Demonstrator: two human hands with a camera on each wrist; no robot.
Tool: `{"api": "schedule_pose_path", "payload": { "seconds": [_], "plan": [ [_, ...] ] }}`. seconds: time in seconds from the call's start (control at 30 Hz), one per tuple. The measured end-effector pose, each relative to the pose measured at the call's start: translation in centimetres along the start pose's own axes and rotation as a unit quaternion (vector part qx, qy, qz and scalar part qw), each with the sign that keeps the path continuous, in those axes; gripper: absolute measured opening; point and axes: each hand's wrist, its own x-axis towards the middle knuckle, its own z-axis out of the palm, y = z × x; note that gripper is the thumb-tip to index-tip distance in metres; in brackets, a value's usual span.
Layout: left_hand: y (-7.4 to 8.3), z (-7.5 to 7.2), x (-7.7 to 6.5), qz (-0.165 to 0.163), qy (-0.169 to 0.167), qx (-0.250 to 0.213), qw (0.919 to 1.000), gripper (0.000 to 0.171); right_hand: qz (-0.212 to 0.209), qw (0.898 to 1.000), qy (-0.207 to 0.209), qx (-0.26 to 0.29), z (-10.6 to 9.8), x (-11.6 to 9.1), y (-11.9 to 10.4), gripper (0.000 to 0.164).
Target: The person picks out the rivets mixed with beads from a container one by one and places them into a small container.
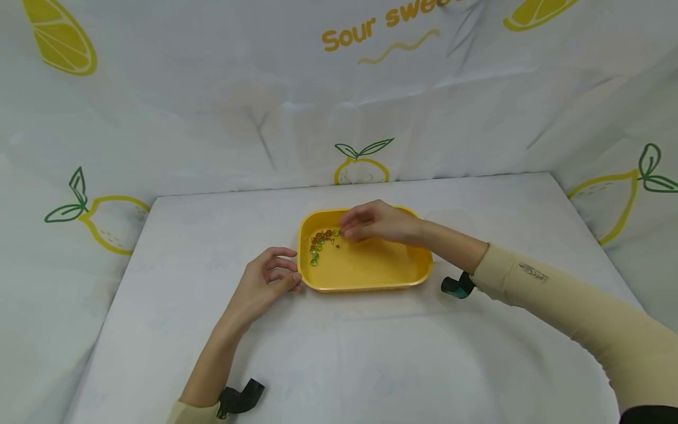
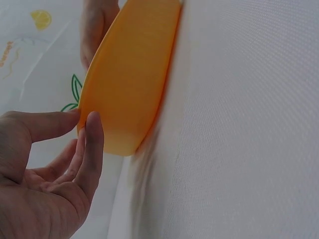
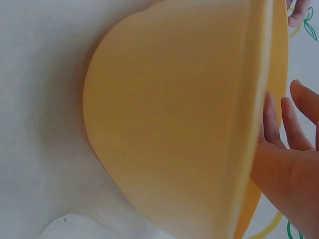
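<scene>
A yellow tray (image 1: 371, 277) holds small green and amber beads (image 1: 320, 238), grouped toward its left side. My left hand (image 1: 270, 277) is at the tray's left front corner; in the left wrist view its fingertips (image 2: 93, 122) meet the rim and outer wall, loosely pinching the edge. Over the far rim area, my right hand (image 1: 378, 222) reaches into the tray, fingertips bent down beside the beads at the back left. In the right wrist view its fingers (image 3: 295, 127) are spread apart, and the tray wall hides part of the hand.
The tray stands on a white-covered table (image 1: 339, 353). Behind it hangs a white cloth (image 1: 212, 118) printed with lemons and lettering. A dark wrist camera (image 1: 458, 287) is by the right sleeve, and another black wrist camera (image 1: 241, 397) is on the left wrist.
</scene>
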Motion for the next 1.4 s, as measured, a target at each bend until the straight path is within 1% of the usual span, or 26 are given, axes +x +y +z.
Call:
{"api": "schedule_pose_path", "payload": {
  "seconds": [0.2,0.43,0.63,0.9,1.0,1.13,1.4],
  "plan": [
    [0.0,-0.1,0.0,0.001,0.000,0.001,1.0000,0.048,0.002,1.000,-0.012,0.006,0.5,0.4,-0.2,0.041],
    [-0.1,0.0,0.0,0.000,0.000,-0.002,1.0000,0.048,0.010,1.000,-0.011,0.013,0.8,1.2,-0.1,0.040],
    [-0.2,0.0,0.0,-0.004,-0.002,0.000,1.0000,0.048,0.014,1.000,-0.005,-0.011,0.9,1.4,0.1,0.035],
    [-0.1,0.0,0.1,-0.006,-0.002,-0.002,1.0000,0.048,0.020,0.998,-0.013,-0.054,1.0,1.7,0.1,0.032],
    [-0.1,0.0,0.1,-0.009,-0.003,-0.006,0.9999,0.048,0.024,0.999,-0.020,-0.045,1.0,1.9,0.2,0.030],
    [0.0,0.0,0.1,-0.007,-0.004,-0.007,0.9999,0.048,0.035,0.999,-0.031,-0.018,1.3,2.3,0.2,0.028],
    [0.0,0.0,0.0,-0.003,-0.004,-0.004,1.0000,0.047,0.053,0.998,-0.040,-0.008,1.9,2.7,0.3,0.026]
  ]
}}
